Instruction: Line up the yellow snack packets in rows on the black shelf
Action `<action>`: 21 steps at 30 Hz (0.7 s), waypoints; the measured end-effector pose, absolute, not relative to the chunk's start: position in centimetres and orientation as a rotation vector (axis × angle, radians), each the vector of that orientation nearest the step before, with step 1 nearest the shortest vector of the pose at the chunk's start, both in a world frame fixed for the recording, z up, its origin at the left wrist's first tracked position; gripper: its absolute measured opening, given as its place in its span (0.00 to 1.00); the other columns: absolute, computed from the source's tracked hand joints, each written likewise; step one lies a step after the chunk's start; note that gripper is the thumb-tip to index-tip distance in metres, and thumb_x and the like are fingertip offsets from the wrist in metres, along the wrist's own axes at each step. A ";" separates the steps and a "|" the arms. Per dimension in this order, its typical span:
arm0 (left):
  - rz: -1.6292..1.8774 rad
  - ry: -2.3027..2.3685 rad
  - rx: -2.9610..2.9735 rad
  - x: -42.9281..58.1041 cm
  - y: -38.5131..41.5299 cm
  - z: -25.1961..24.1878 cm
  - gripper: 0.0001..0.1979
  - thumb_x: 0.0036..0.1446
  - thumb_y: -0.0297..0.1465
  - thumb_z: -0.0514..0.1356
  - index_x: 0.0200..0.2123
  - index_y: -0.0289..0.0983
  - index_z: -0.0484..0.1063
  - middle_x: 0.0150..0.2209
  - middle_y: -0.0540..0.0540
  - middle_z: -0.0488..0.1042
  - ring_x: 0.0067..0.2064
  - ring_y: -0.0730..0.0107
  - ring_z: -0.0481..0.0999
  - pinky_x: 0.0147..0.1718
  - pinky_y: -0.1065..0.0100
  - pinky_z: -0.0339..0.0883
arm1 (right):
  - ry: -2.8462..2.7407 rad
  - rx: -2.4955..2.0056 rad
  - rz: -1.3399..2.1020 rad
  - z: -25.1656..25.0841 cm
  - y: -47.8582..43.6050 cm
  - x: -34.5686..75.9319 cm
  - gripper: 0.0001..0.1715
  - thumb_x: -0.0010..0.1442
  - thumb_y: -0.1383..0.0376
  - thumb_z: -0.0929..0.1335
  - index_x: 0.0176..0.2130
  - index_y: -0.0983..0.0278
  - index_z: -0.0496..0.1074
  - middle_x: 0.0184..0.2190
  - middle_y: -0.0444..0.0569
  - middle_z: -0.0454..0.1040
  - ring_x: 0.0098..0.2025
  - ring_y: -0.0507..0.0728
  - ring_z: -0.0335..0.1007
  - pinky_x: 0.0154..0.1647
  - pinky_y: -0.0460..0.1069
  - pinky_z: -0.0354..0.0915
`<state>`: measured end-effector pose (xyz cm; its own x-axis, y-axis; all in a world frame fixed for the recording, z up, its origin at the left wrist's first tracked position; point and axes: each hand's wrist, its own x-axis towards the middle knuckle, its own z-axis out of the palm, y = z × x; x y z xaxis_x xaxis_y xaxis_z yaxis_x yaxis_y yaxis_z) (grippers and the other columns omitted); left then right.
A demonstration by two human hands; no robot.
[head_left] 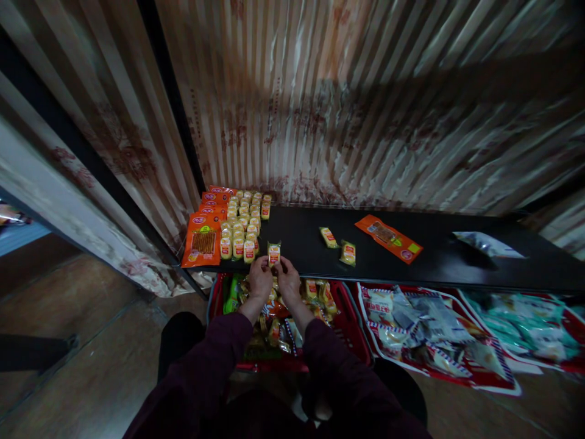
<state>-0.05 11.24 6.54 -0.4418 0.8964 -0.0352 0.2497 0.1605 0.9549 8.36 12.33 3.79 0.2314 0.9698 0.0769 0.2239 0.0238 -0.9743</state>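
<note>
Together I am pinching a small yellow plastic-wrapped snack packet [273, 253] with my left hand [259, 277] and right hand [289, 279], fingers closed on it, beside the rows of matching packets [242, 225].

The left hand [259, 278] and the right hand [289, 279] are together pinching a small yellow packet [273, 253]. They are holding it upright at the front edge of the black shelf [457, 268], just beside the rows of like packets [242, 222] lying next to a stack of orange packs [203, 241]. One loose packet [328, 236], a second loose packet [348, 252], a flat orange pack [388, 238] and a silver bag [487, 244] are lying farther right on the shelf, well apart from the hands. Below, the wrists are hovering over a red basket [359, 341] of mixed snacks, with more bags [425, 323] lying on the floor beside it.
</note>
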 end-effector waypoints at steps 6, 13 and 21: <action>1.191 1.852 1.169 -0.1 12.5 6.8 0.15 0.50 0.19 0.52 0.39 0.35 0.74 0.40 0.43 0.75 0.41 0.70 0.73 0.46 0.68 0.64 | -1.299 -1.471 0.759 3.5 13.7 8.7 0.20 0.54 0.56 0.64 0.42 0.63 0.75 0.36 0.50 0.77 0.37 0.56 0.69 0.42 0.50 0.64; 1.123 1.907 1.221 0.0 13.8 7.0 0.16 0.51 0.20 0.52 0.41 0.35 0.73 0.41 0.43 0.75 0.42 0.70 0.73 0.46 0.69 0.64 | -1.326 -1.524 0.768 3.0 15.3 9.0 0.19 0.55 0.57 0.64 0.42 0.62 0.75 0.36 0.49 0.77 0.37 0.57 0.71 0.40 0.50 0.65; 1.104 1.916 1.215 0.2 15.2 7.1 0.15 0.51 0.20 0.52 0.41 0.35 0.72 0.41 0.43 0.75 0.42 0.70 0.73 0.46 0.67 0.65 | -1.344 -1.553 0.756 3.0 16.9 9.0 0.19 0.55 0.57 0.64 0.43 0.63 0.74 0.37 0.50 0.77 0.37 0.56 0.71 0.42 0.50 0.65</action>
<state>0.21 15.18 7.13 -0.3938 0.9174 -0.0577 0.4102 0.2316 0.8821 8.99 16.87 2.98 0.2163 0.9697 0.1139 0.4064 0.0166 -0.9135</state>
